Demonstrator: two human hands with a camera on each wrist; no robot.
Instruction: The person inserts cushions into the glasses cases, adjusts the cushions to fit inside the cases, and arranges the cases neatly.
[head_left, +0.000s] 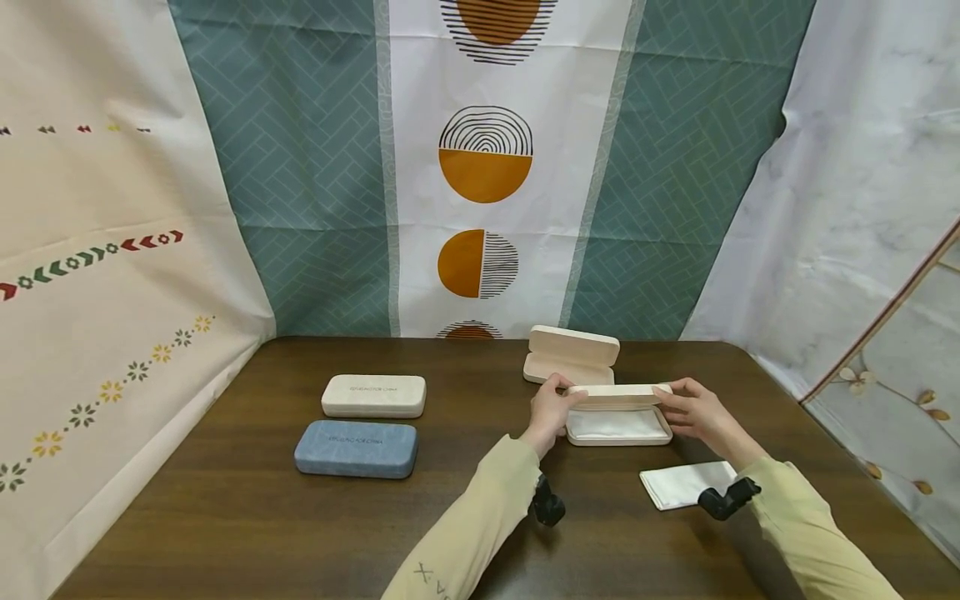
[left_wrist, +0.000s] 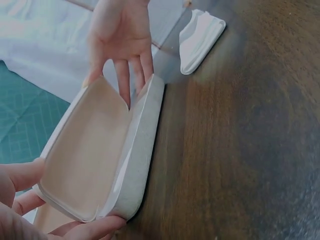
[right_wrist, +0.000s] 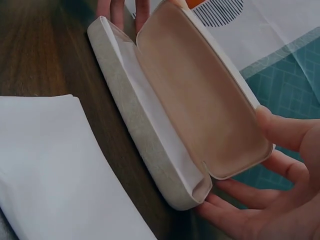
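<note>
A cream glasses case [head_left: 622,397] stands with its lid raised on the table, held at both ends. My left hand [head_left: 551,410] grips its left end, thumb on the lid's edge and fingers against the base. At the other end my right hand [head_left: 697,410] holds the lid's edge [right_wrist: 265,131] with the thumb, its fingers by the hinge and base. Inside the base lies a flat white cloth [head_left: 618,425]. The lid's beige lining [left_wrist: 85,150] shows in both wrist views. A folded white cloth [head_left: 686,485] lies near my right wrist.
Behind the held case sits another open case [head_left: 573,343], pale with a beige lining. To the left, a closed cream case [head_left: 373,397] lies behind a closed blue case [head_left: 356,450]. Hanging fabric [head_left: 315,208] borders the brown table [head_left: 247,517] at the back and sides.
</note>
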